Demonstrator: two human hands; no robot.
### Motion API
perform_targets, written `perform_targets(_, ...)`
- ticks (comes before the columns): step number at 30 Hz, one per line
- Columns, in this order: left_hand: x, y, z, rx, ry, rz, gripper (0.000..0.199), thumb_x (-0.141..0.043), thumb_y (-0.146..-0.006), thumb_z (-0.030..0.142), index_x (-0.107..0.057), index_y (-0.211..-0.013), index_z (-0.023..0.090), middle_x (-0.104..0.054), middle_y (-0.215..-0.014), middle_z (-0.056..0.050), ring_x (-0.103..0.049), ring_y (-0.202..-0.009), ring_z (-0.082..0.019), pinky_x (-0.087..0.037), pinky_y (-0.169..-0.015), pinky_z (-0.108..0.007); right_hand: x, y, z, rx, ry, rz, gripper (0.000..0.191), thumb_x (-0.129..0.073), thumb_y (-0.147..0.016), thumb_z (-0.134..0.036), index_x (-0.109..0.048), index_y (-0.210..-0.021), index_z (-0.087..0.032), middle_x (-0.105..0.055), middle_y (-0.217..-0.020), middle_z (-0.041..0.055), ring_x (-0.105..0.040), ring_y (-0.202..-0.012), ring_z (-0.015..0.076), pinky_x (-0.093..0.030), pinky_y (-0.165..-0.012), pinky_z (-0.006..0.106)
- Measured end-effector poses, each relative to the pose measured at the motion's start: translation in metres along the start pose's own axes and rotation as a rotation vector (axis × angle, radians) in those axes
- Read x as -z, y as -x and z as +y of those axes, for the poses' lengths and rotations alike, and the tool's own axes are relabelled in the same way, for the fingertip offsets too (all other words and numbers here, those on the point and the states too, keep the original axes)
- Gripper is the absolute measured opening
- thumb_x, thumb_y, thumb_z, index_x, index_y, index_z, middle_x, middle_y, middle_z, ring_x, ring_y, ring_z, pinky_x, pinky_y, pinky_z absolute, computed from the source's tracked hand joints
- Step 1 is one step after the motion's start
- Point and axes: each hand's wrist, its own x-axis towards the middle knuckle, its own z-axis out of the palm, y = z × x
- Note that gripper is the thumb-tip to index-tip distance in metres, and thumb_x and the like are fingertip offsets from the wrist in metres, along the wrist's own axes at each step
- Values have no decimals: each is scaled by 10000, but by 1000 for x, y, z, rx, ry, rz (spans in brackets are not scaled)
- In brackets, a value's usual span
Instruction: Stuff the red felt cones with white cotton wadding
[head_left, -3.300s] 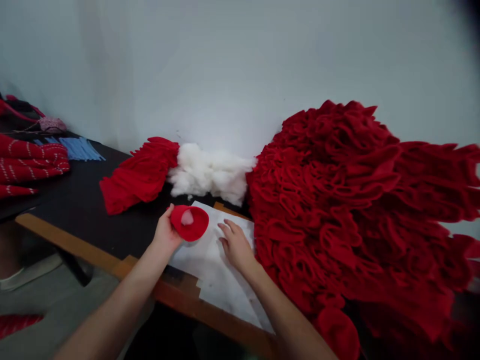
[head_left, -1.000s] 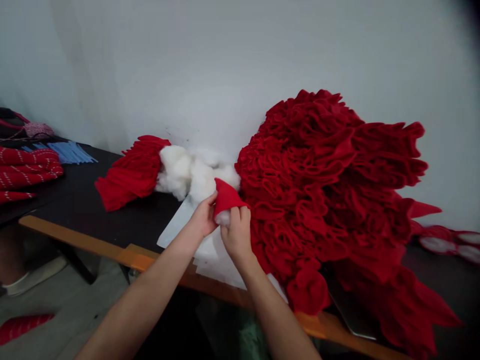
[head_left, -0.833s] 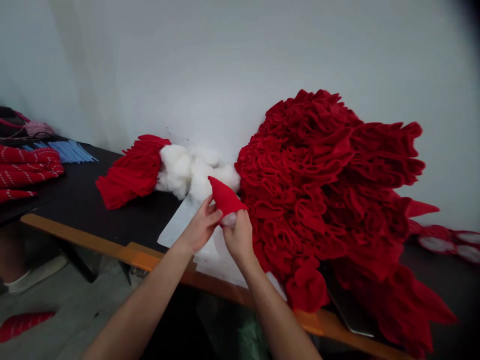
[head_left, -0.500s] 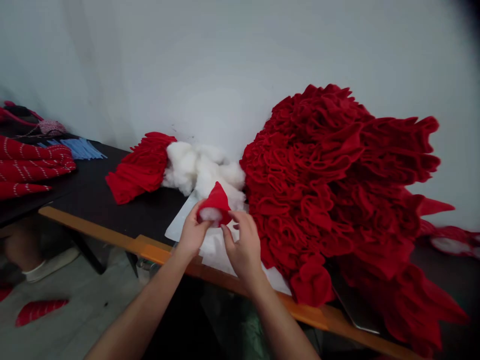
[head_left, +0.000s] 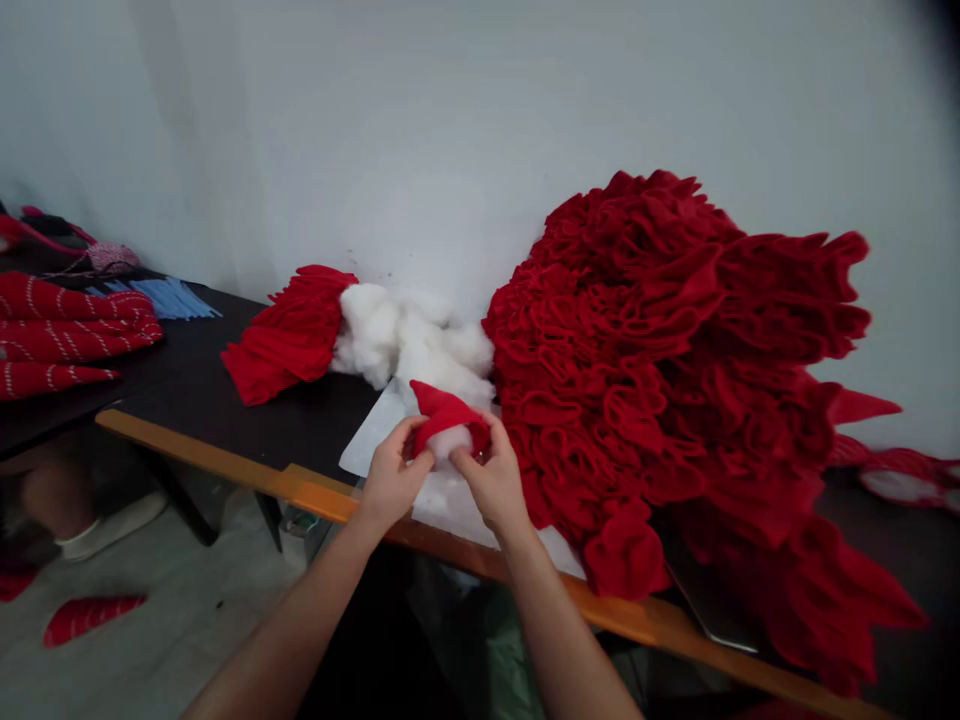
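Observation:
Between my two hands is a small red pointed felt hat (head_left: pixel 442 404), its opening facing me and white stuffing (head_left: pixel 452 440) showing inside. My left hand (head_left: pixel 396 470) grips the left side of the rim, thumb at the opening. On the right side of the rim, my right hand (head_left: pixel 493 478) is closed too, its thumb pressed against the stuffing. A white sheet (head_left: pixel 367 430) lies on the table below the hat. Just behind sits a heap of loose white stuffing (head_left: pixel 405 335).
A tall pile of red felt hats (head_left: pixel 622 330) fills the right side. A smaller red stack (head_left: pixel 292 335) stands left of the stuffing. Blue strips (head_left: pixel 176 298) and striped red fabric pieces (head_left: pixel 75 325) lie farther left. A person's leg (head_left: pixel 64 500) shows under the table (head_left: pixel 202 370).
My right hand has moved from beside the hat to a grip on its rim, thumb at the stuffing. The hat's opening has turned more toward me and its tip now leans left.

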Motion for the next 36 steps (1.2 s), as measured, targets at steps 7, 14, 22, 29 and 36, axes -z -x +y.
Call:
perform_targets(7,-2,4,-5,-78,-187,60,205,-491,-611,142,-521,-810,182,-568,-734,21,-533,-672,-130,-427,-619,-228,-9,2,4,-92,5,53,330,-503,-539,-164,-570,-863,-174,-636,-810,8,-586,-740,170,-468,-679,279)
perform_targets(14,6,1,-10,-172,-739,344,190,-502,-625,106,-478,-778,217,-510,-663,23,-503,-631,-157,-352,-601,-254,-29,19,12,-31,162,240,175,-495,-591,-190,-524,-763,-187,-557,-641,-38,-505,-583,131,-417,-556,240)
perform_targets(22,10,-1,-12,-445,-599,149,339,-429,-568,32,-500,-862,184,-553,-846,-34,-542,-808,-175,-432,-709,-271,-23,13,6,71,11,41,426,-543,-585,-192,-507,-1009,-179,-579,-945,38,-566,-813,166,-476,-686,272)
perform_targets(29,10,5,-14,-409,-606,320,217,-440,-578,40,-456,-723,200,-510,-659,21,-507,-624,-144,-402,-588,-250,-21,10,22,-3,277,250,215,-491,-583,-197,-558,-786,-181,-604,-662,-12,-547,-619,161,-438,-603,272)
perform_targets(36,15,1,-1,-309,-492,78,332,-522,-619,104,-502,-943,173,-550,-933,-48,-554,-836,-171,-458,-746,-288,-25,10,19,145,192,168,225,-477,-593,-185,-538,-809,-186,-617,-711,-10,-548,-640,151,-435,-597,251)
